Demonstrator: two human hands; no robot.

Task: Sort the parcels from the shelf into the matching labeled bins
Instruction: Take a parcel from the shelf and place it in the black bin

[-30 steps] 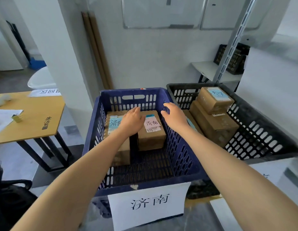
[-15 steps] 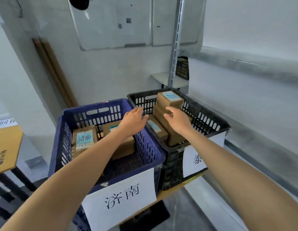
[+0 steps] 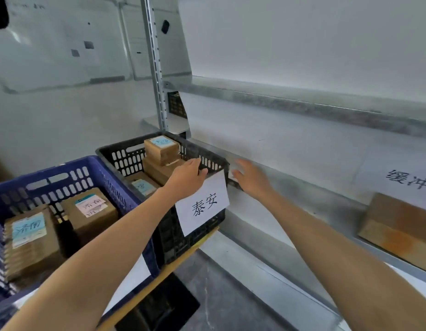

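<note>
The blue perforated plastic bin (image 3: 64, 172) at left holds brown cardboard parcels (image 3: 31, 242). My left hand (image 3: 186, 180) hangs loose and empty over the rim of the black perforated plastic bin (image 3: 126, 161). My right hand (image 3: 251, 179), fingers spread and empty, is by the grey metal shelf (image 3: 302, 187), with one brown parcel (image 3: 398, 225) lying on it far right.

Blue bin (image 3: 64, 172) and black bin (image 3: 126, 145), both loaded
Two brown parcels (image 3: 95, 223) lie at 8 o'clock; a stack (image 3: 159, 151) sits at 9; a loose parcel (image 3: 398, 225) at 4.
</note>
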